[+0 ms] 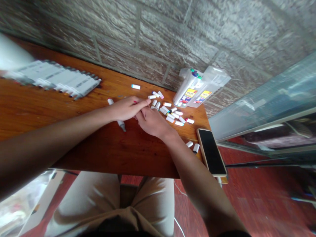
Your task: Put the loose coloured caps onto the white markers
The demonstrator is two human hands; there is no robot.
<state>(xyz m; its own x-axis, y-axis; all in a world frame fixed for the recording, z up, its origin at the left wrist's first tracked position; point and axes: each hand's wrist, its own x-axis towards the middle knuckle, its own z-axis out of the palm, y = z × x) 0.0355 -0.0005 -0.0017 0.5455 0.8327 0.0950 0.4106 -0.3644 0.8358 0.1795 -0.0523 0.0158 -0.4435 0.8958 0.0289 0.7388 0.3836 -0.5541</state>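
Note:
My left hand (127, 108) and my right hand (151, 121) meet above the table, fingers closed and overlapping. A small red spot shows by the left thumb; whatever lies between the fingers is hidden. Beneath my left wrist lies a white marker (120, 125), its middle covered and its grey end toward me. Just beyond my right hand, several loose white marker caps (170, 116) with coloured ends are scattered. One blue-ended cap (135, 87) lies apart, farther back. Two more caps (196, 148) rest near my right forearm.
A row of grey-white markers (61, 79) lies side by side at left. Clear plastic cases (195, 89) with yellow labels stand at the back right, by the brick wall (153, 42). A phone (211, 152) lies at the wooden table's (118, 154) right edge. A blurred white object (12, 52) is far left.

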